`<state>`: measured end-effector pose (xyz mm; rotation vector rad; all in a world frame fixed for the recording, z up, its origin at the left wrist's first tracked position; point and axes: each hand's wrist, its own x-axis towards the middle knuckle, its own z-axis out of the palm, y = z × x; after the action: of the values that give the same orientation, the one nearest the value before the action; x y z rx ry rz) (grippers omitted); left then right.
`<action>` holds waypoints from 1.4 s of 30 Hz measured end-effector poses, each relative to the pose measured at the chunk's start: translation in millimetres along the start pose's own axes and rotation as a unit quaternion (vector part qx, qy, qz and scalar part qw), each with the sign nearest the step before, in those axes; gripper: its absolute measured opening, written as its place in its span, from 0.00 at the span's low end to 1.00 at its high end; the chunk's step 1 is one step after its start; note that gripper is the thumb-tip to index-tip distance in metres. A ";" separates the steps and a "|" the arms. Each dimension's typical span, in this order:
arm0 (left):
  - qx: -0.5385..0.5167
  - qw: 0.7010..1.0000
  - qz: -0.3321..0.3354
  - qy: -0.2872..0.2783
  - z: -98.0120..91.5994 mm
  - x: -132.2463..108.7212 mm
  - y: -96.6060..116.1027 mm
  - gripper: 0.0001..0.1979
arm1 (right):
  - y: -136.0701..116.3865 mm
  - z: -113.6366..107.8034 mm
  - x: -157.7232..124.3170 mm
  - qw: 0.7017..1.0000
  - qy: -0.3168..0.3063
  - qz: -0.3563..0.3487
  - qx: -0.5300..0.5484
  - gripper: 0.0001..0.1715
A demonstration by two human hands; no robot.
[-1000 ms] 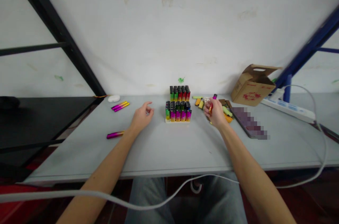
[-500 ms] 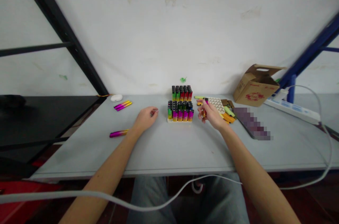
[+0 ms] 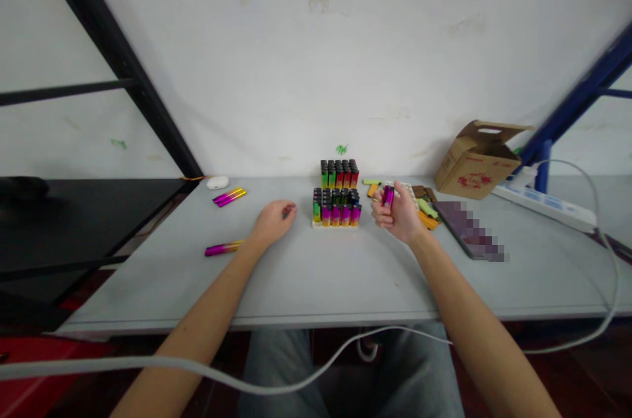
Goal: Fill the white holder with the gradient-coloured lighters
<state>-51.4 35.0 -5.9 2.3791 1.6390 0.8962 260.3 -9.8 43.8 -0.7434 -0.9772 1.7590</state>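
Observation:
My right hand [image 3: 401,215] has its fingers wrapped round a purple lighter [image 3: 388,197], held upright to the right of the lighter rows. My left hand [image 3: 274,220] rests on the table with curled fingers; a dark patch shows between them, and I cannot make out whether they hold anything. Between my hands, a white tray [image 3: 336,227] carries rows of upright lighters [image 3: 336,207], purple-and-yellow ones in front with a green one at the left end. Behind it stands another block of green and red lighters [image 3: 339,174].
Purple-and-gold lighters [image 3: 230,197] lie at the left, with one or more [image 3: 222,249] beside my left forearm. At the right are a partly hidden white grid tray [image 3: 409,190], yellow pieces [image 3: 427,220], a phone [image 3: 459,224], an open carton [image 3: 474,168] and a power strip [image 3: 548,204].
My right hand has turned and drawn slightly right, closing its fingers round the lighter, which now shows upright in the grip. My left hand has hardly moved.

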 end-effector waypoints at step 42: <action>0.031 0.999 0.013 -0.010 -0.6 0.4 1.3 0.15 | 17.3 10.0 10.4 0.997 0.055 0.029 -0.048 0.20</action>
<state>-50.5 34.7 -4.7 2.4476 1.6547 0.8365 240.7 -6.8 33.2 -0.9289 -0.9790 1.7106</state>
